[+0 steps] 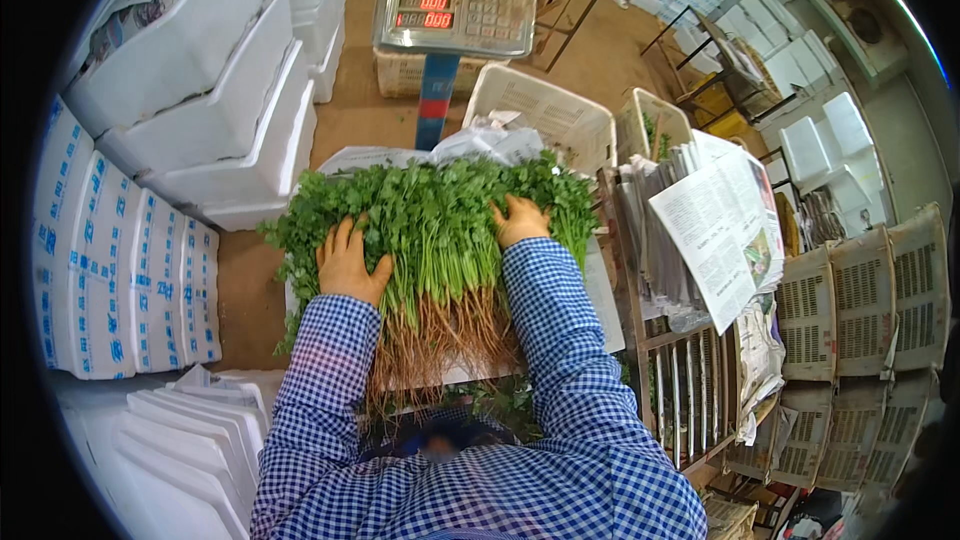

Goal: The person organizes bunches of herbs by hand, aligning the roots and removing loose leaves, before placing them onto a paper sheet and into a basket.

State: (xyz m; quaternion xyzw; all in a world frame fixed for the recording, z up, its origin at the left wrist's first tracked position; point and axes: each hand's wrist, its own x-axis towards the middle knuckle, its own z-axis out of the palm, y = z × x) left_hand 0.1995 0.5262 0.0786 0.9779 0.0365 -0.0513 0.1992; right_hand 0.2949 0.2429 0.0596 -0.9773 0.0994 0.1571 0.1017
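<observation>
A wide heap of fresh coriander (440, 225) lies in front of me, its green leaves at the far side and its brown roots (440, 340) hanging toward my body. It rests on a pale flat surface (598, 290), mostly hidden beneath it. My left hand (352, 262) lies on the left part of the heap, fingers spread over leaves and stems. Across on the right side, my right hand (521, 220) presses on the leaves with its fingers apart, the tips partly sunk in the greens. Crumpled clear plastic (490, 144) shows behind the leaves.
A digital scale display (455, 5) on a blue post (436, 100) rises beyond the heap. White foam boxes (190, 70) are stacked at left, foam lids (190, 440) lower down. At right, newspapers (715, 220) lie on a rack beside a plastic crate (545, 110) and stacked crates (865, 310).
</observation>
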